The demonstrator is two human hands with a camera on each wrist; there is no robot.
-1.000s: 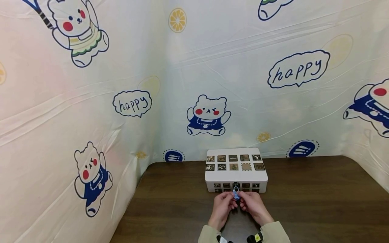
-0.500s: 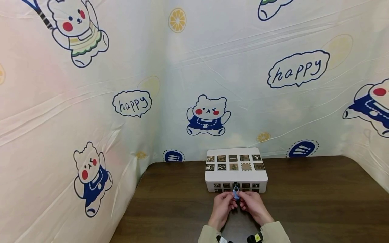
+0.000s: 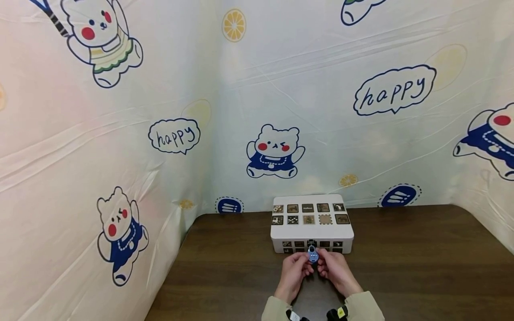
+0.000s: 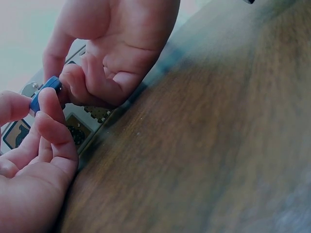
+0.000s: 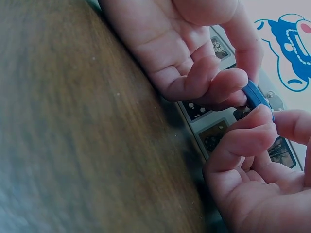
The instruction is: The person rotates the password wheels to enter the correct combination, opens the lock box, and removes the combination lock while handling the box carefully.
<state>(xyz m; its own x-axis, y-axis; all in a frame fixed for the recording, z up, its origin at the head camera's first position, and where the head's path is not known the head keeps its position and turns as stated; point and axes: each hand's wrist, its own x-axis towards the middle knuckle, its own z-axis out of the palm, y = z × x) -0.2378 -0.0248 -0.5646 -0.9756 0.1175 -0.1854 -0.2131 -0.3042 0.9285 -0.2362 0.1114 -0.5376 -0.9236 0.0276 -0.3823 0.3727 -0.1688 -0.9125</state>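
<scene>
- Both sets of fingers [image 4: 51, 103] are nearly together: left hand [image 3: 294, 273] and right hand [image 3: 336, 271] each pinch the small, rounded blue padlock [image 3: 313, 257] from its own side.
- I see the padlock at the dark latch [image 3: 311, 243] of the white rectangular box [image 3: 313, 232] on the brown wooden counter [image 3: 225, 272]; whether it's hooked through, I can't tell.
- I'd steady it left-handed, working lightly with the right, its face clear.
- Against half a second ago, the right thumb [image 3: 324, 253] covers less of that face; the box stays put.

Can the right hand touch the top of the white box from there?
Probably yes: the white box sits just beyond the right hand, and its top looks uncovered. But that hand is pinching the blue lock.
</scene>
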